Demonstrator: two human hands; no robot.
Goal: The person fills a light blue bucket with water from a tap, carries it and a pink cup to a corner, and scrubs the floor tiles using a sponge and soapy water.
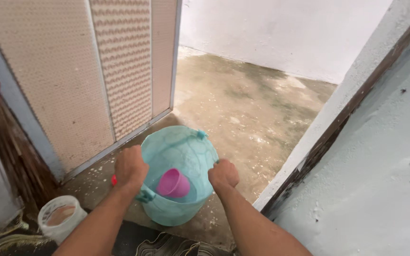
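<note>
Head view: a person stands at a doorway, both hands clamped on the rim of a turquoise bucket (179,178) on the wet concrete floor (252,109), left hand (130,168) by a side handle and right hand (223,174) opposite, a pink cup (173,184) lying inside. The step looks like tilting or lifting the bucket, which calls for an even two-handed pull. The fingertips are hidden behind the rim, a small red object (114,180) is mostly covered by the left hand, and whether the bucket holds water is unclear.
</note>
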